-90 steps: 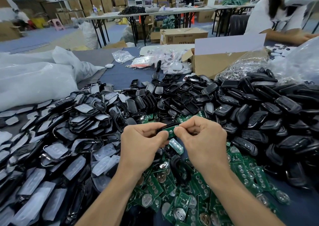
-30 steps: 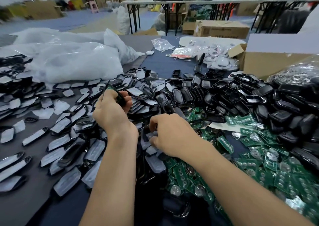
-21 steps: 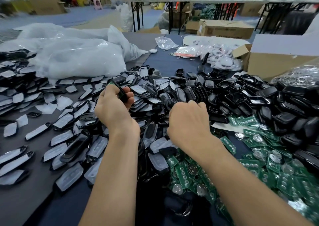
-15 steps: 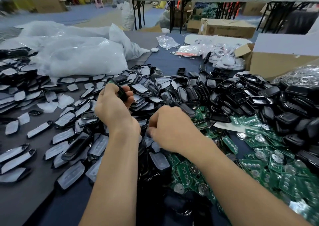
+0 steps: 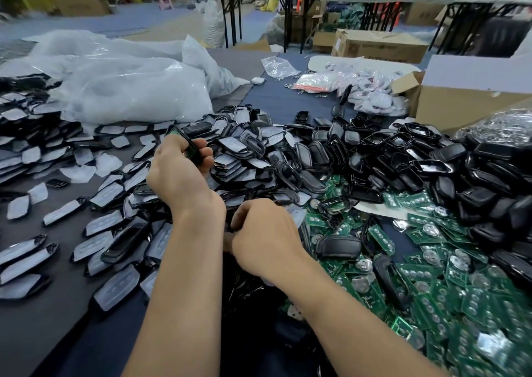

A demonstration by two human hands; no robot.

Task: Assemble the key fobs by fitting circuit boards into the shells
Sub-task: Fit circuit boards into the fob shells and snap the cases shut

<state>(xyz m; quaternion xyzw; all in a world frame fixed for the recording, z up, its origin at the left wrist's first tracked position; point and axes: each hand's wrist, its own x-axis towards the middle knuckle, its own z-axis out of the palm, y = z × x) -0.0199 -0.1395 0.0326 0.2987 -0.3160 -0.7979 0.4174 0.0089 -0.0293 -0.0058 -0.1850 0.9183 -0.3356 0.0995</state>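
Both bare forearms reach in from the near edge of the table, the right one slanting in from the right so that its hand sits just beside the left wrist. The left hand is raised, its back to the camera, with fingers and thumb curled round a shell. The right hand lies lower, knuckles up and fingers curled downward; whether they hold anything cannot be told.
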